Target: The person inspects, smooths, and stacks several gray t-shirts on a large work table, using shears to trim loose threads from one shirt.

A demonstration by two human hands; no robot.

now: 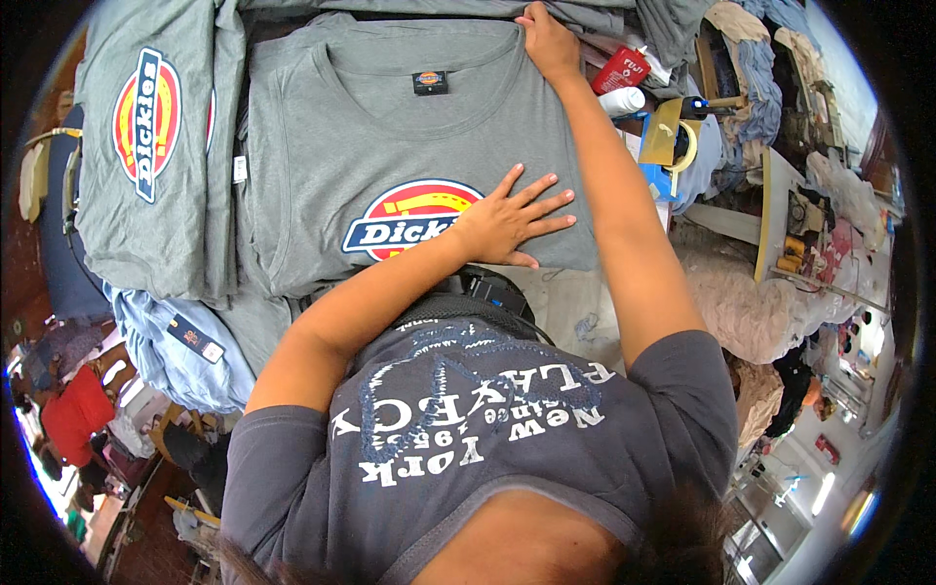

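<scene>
A grey T-shirt (322, 146) lies folded and flat in front of me, its neckline toward the far side. It bears a red, yellow and blue printed logo and a black neck label (429, 83). My left hand (515, 219) rests palm down on the shirt, fingers spread, partly covering the logo's right end. At the shirt's far right corner, my right hand (549, 44) has its fingers curled on the shoulder edge, gripping the fabric. More grey shirts (161, 234) with the same logo are heaped at the left.
Right of the shirt are a red container (622, 70), a white bottle (621, 101) and a tape dispenser (673, 146). Light blue garments (180, 341) with a dark tag hang at the left. Crumpled beige cloth (751, 302) lies at the right. A person in red (73, 419) is further left.
</scene>
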